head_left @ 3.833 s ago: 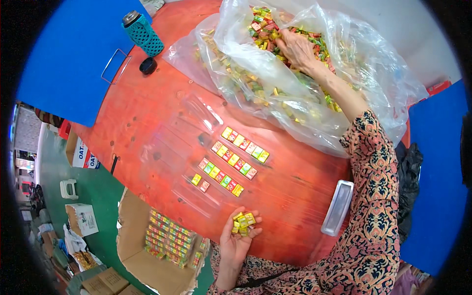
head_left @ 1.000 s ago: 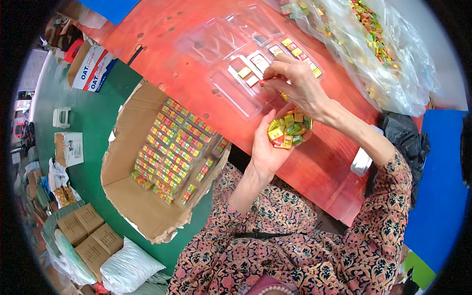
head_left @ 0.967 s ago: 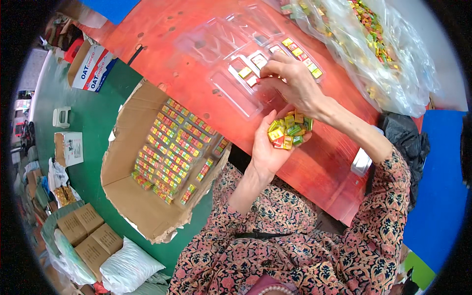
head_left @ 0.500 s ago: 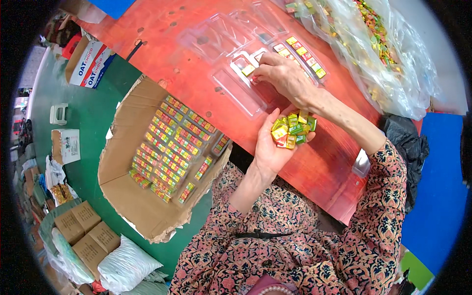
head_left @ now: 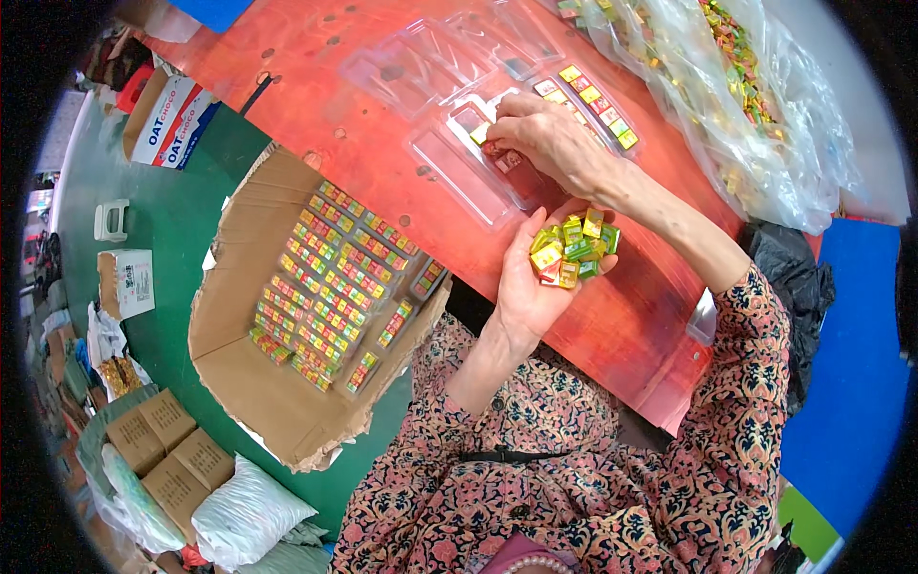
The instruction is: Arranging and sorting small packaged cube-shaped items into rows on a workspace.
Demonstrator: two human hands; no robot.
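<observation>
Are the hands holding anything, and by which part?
The left hand cups a loose pile of small wrapped pieces from below. Whether the right hand holds anything cannot be told.

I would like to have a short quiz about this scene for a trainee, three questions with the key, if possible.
1. Which hand cups the small coloured pieces?
2. True or false: the open cardboard box contains rows of similar pieces.
3. The right hand is over: a) the plastic bag; b) the clear tray; c) the white stool.

Key: 1. The left hand. 2. True. 3. b.
</observation>
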